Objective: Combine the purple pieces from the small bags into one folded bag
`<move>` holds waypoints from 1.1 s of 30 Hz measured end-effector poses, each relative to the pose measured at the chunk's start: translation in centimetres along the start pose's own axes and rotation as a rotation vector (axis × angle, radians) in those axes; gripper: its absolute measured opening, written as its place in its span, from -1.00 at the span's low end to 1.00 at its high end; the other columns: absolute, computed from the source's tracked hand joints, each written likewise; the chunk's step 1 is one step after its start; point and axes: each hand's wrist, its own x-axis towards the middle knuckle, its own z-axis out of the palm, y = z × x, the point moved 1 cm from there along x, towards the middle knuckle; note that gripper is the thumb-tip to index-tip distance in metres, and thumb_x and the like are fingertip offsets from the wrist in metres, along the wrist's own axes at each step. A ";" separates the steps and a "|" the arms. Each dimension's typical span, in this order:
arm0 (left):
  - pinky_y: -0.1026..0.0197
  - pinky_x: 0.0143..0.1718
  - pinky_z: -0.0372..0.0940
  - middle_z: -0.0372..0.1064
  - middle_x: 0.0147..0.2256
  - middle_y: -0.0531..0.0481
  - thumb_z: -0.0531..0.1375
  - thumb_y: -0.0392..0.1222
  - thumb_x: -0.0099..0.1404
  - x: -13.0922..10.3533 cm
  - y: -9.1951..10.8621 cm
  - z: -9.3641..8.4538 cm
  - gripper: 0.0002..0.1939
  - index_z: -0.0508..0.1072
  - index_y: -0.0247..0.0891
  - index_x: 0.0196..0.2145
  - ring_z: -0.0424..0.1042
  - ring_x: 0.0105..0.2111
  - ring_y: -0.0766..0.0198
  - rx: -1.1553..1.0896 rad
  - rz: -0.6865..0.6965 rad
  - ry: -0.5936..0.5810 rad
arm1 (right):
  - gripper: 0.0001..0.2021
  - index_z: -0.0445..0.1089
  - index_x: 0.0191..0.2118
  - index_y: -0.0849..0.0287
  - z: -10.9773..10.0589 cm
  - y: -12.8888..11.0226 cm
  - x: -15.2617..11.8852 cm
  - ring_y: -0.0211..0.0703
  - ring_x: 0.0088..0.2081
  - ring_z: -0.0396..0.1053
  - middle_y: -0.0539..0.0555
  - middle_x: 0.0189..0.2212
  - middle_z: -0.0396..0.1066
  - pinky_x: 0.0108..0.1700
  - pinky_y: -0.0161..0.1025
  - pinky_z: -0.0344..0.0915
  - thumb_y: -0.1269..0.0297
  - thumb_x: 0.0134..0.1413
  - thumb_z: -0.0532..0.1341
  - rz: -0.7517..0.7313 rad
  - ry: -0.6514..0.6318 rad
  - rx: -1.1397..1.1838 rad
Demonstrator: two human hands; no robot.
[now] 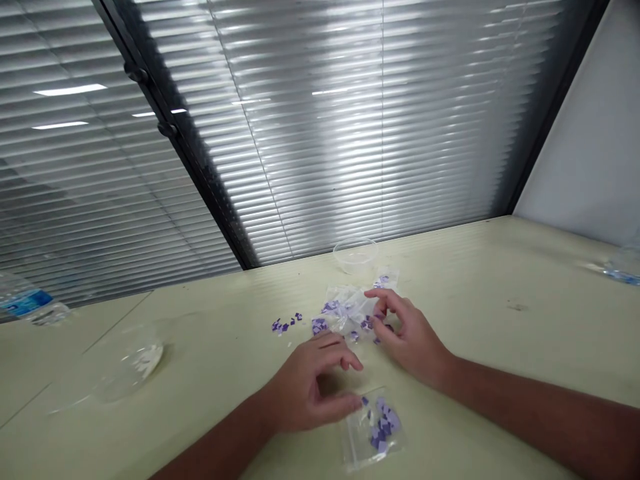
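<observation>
My left hand (317, 383) rests near the table's front edge with thumb and fingers apart. Its thumb tip is at the upper left edge of a small clear zip bag (359, 443), which lies flat with purple paper bits (384, 427) inside. Farther back, my right hand (413, 337) reaches to the right side of a pile of clear plastic bags (347, 310). Its index finger is stretched out, with the thumb apart below it. Purple bits lie by its fingertips; I see nothing held. Its other fingers are partly hidden.
Loose purple bits (285, 325) lie left of the pile. A round clear tub (355, 255) stands behind it, near the blinds (320, 133). A clear container with white bits (146, 360) is at left. Water bottles stand at far left (30, 301) and far right (625, 267).
</observation>
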 end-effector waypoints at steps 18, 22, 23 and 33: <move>0.25 -0.19 0.17 0.37 -0.28 0.01 0.47 0.08 0.13 0.6 -1.4 -0.2 -0.58 0.43 -0.28 -0.35 0.31 -0.23 0.23 -0.101 -0.073 -0.098 | -0.94 0.43 -0.21 0.13 0.0 -1.7 -0.4 -0.12 -0.20 0.28 0.03 -0.31 0.37 -0.12 -0.12 0.16 0.34 0.19 0.29 -0.467 -0.330 0.045; 0.30 -0.32 0.11 0.27 -0.34 0.04 0.35 0.05 0.30 0.6 -1.6 -0.5 -0.64 0.42 -0.31 -0.38 0.23 -0.34 0.34 -0.287 -0.150 -0.105 | -0.80 0.45 -0.12 0.11 0.2 -1.6 -0.5 -0.10 -0.16 0.29 0.03 -0.24 0.39 -0.07 -0.11 0.14 0.30 0.11 0.35 -0.467 -0.369 -0.019; 0.31 -0.36 0.09 0.24 -0.35 0.05 0.33 0.05 0.32 0.6 -1.7 -0.6 -0.64 0.41 -0.32 -0.37 0.20 -0.38 0.37 -0.347 -0.184 -0.106 | -0.75 0.44 -0.08 0.10 0.2 -1.6 -0.5 -0.10 -0.14 0.29 0.03 -0.21 0.40 -0.05 -0.10 0.14 0.30 0.10 0.36 -0.469 -0.365 -0.023; 0.27 -0.47 -0.06 0.01 -0.54 0.13 0.22 0.12 0.36 0.7 -1.3 0.8 -0.50 0.21 -0.29 -0.53 0.01 -0.50 0.39 -0.342 -0.459 0.105 | -0.36 0.39 0.07 0.09 0.0 -2.5 -0.7 -0.02 -0.11 0.29 0.06 -0.13 0.42 -0.01 -0.05 0.11 -0.15 -0.06 0.46 -0.525 -0.378 -0.129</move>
